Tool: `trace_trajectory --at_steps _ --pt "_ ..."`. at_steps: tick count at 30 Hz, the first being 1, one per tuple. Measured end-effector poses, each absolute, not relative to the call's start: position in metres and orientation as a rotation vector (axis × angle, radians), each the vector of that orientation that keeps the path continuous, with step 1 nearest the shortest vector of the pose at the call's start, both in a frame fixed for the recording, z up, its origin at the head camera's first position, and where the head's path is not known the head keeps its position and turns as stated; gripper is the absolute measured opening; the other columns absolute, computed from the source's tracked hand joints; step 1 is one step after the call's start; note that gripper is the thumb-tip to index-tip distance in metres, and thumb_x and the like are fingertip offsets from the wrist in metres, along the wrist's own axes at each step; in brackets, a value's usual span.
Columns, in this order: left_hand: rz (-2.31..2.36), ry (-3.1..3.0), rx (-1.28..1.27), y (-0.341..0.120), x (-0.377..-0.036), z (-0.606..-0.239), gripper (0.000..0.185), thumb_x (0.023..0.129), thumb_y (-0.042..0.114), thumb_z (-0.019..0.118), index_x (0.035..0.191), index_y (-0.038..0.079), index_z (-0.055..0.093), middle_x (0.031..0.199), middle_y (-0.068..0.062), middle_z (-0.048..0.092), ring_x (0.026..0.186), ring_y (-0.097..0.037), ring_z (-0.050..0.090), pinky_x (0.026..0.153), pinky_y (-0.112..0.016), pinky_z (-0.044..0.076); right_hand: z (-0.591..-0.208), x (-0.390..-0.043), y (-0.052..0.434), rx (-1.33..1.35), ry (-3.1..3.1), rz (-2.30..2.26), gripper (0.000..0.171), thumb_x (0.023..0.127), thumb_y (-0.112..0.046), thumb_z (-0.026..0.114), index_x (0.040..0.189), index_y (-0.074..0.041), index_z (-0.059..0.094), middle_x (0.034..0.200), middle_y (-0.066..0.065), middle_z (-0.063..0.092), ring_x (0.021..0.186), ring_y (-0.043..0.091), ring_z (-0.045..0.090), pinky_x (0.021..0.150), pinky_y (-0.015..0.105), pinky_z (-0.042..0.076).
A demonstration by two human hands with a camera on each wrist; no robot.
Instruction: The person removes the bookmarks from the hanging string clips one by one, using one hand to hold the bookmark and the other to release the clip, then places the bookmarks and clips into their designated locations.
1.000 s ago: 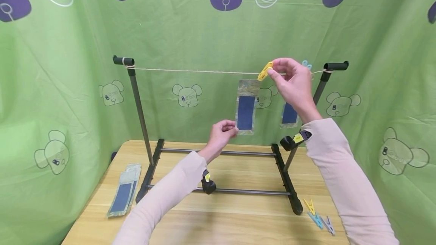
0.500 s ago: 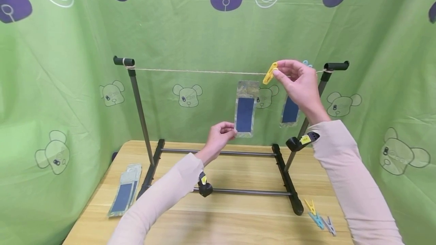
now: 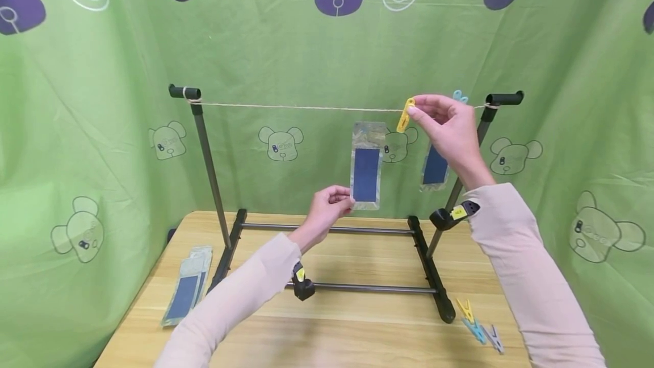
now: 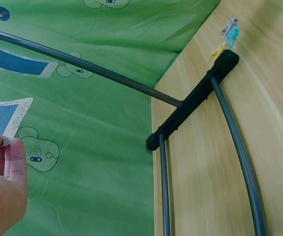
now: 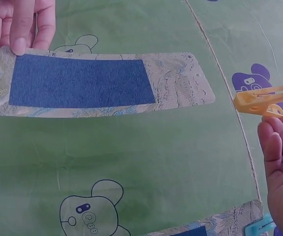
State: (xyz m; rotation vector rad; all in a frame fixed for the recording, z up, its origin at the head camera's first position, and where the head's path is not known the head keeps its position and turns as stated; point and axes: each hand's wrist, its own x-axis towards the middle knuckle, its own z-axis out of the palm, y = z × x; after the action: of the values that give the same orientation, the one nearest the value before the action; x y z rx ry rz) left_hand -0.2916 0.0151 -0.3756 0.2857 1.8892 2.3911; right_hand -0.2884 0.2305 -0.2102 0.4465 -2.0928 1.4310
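Note:
My left hand (image 3: 347, 200) pinches the lower left corner of a clear packet with a blue insert (image 3: 365, 166), holding it upright just under the string (image 3: 296, 108) of a black rack (image 3: 209, 169). In the right wrist view the packet (image 5: 92, 83) ends just short of the string (image 5: 225, 83), with the left fingers (image 5: 20, 22) on its far end. My right hand (image 3: 415, 109) pinches a yellow clothespin (image 3: 405, 114) at the string, right of the packet's top. The clothespin (image 5: 259, 101) touches neither packet nor string here.
A second packet (image 3: 434, 166) hangs from the string under a blue clip (image 3: 460, 96) behind my right hand. Several packets (image 3: 186, 285) lie on the wooden table (image 3: 357, 328) at the left. Loose clothespins (image 3: 477, 325) lie by the rack's right foot (image 3: 441, 300).
My right hand has carried the yellow clothespin a little to the right and turned it more upright. The packet has sunk slightly below the string. My left hand has barely moved.

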Motion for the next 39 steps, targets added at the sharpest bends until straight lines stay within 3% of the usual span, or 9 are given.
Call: trace_trajectory --at_steps 15,31,39 --pt "2.400 1.838 0.281 0.008 -0.285 -0.377 0.025 0.085 -0.011 0.063 0.110 -0.008 0.061 0.092 -0.012 0.065 0.077 -0.017 0.064 0.080 -0.030 0.058 -0.218 -0.286 0.234 0.378 -2.113 1.440 0.032 0.084 -0.027 0.078 0.108 -0.007 0.072 0.092 -0.003 0.070 0.079 0.012 0.060 0.060 0.016 0.046" --pt "2.395 1.780 0.239 -0.001 -0.276 -0.377 0.024 0.085 -0.013 0.061 0.109 -0.009 0.059 0.090 -0.011 0.063 0.075 -0.017 0.063 0.078 -0.031 0.058 -0.228 -0.278 0.243 0.344 -2.075 1.483 0.031 0.083 -0.023 0.079 0.107 -0.005 0.072 0.091 -0.004 0.071 0.079 0.010 0.062 0.069 0.015 0.051" --pt "2.396 1.748 0.252 -0.007 -0.271 -0.376 0.024 0.084 -0.014 0.060 0.108 -0.011 0.057 0.088 -0.010 0.061 0.073 -0.016 0.062 0.076 -0.029 0.058 -0.232 -0.274 0.247 0.356 -2.041 1.522 0.027 0.083 -0.019 0.079 0.104 -0.004 0.073 0.089 -0.004 0.071 0.076 0.009 0.062 0.065 0.015 0.049"
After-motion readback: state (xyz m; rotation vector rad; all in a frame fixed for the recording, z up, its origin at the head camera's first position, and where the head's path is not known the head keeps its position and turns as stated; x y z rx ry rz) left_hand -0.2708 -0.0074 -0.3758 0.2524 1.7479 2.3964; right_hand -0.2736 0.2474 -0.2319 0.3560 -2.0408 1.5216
